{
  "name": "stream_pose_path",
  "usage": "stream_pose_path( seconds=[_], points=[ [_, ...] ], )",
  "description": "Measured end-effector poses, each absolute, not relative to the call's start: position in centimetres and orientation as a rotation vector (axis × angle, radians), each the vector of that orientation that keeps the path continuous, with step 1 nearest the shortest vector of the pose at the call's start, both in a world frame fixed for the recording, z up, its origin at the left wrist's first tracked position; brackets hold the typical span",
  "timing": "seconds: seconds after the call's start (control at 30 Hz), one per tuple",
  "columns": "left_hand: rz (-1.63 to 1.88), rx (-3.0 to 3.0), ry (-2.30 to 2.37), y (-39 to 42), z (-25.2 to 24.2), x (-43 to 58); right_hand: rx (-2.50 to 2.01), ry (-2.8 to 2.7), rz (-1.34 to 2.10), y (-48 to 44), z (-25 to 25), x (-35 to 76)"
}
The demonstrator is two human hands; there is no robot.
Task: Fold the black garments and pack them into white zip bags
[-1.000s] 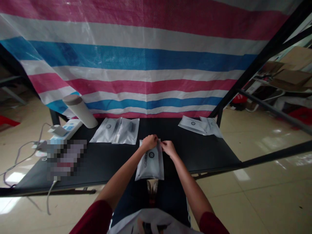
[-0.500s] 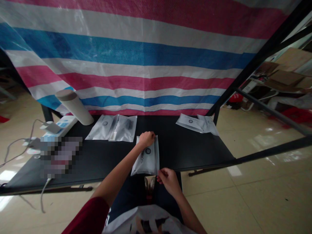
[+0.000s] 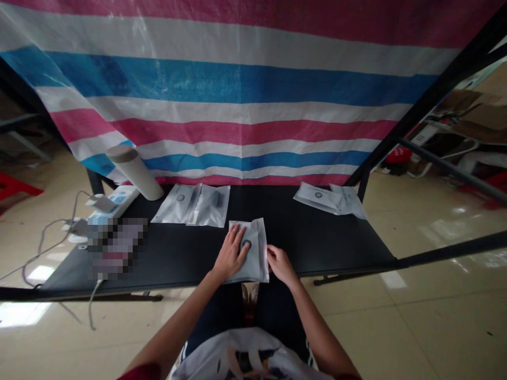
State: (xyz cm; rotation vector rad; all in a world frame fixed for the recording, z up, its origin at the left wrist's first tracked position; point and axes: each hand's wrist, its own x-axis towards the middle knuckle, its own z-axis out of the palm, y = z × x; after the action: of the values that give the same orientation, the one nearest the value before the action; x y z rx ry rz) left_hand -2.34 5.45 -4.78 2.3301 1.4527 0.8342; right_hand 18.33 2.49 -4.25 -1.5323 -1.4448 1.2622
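Note:
A whitish plastic pouch (image 3: 255,250) with a round dark logo lies flat on the black table (image 3: 317,240), near its front edge. My left hand (image 3: 230,252) rests palm down on the pouch's left half, fingers spread and reaching towards the logo. My right hand (image 3: 280,265) sits at the pouch's right edge, its fingertips touching or almost touching the plastic. Neither hand grips anything. The left hand hides part of the pouch's printing.
Two groups of similar pouches (image 3: 194,206) (image 3: 328,199) lie at the table's back. A pale tube (image 3: 134,173) lies tilted at back left beside a power strip (image 3: 114,203) with cables. A pixelated patch covers the table's left. A striped tarp (image 3: 237,84) hangs behind.
My left hand has moved from the pouch's top edge down onto its face and lies flat. My right hand has come up from below the table's front edge to the pouch's right side.

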Motion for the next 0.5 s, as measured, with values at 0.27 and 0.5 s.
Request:
stream_pose_path(
  seconds=[0.27,0.5],
  points=[
    [0.778,2.401,1.409,5.4,-5.3,-2.0,-1.824,-1.899,0.859,5.8,-1.8,16.8],
    [0.621,2.439,1.52,5.1,-5.3,-1.4,-1.653,-1.428,1.107,6.2,-3.4,18.6]
  ],
)
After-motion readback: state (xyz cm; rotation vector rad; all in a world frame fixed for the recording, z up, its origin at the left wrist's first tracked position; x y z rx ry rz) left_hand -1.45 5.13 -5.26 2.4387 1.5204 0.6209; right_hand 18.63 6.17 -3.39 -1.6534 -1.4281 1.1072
